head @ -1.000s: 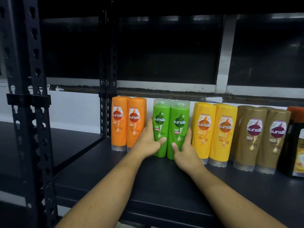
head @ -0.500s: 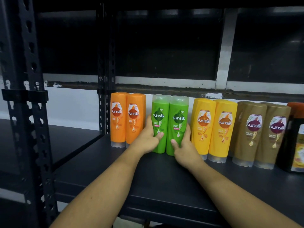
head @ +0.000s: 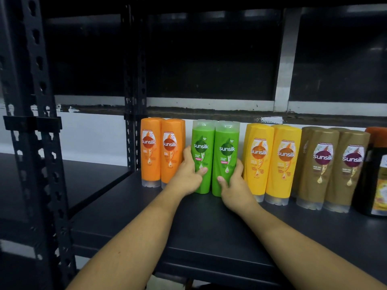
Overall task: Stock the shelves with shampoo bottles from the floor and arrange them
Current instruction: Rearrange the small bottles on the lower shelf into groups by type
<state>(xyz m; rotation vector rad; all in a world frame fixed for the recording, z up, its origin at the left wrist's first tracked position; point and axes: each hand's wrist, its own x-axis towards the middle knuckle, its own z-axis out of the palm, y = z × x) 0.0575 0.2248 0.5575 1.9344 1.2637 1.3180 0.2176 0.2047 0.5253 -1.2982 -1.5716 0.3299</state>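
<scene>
Left hand (head: 187, 176) and right hand (head: 234, 185) clasp two upright green plastic shampoo bottles (head: 215, 158) — fingers curled round their sides — on the dark metal shelf (head: 209, 227).

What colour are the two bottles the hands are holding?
Bright green bottles with clear caps, seen in the head view; the left hand and right hand grip them.

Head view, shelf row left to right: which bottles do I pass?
Orange pair → green pair → yellow pair → brown pair → dark bottle, cut off at the picture's right edge.
</scene>
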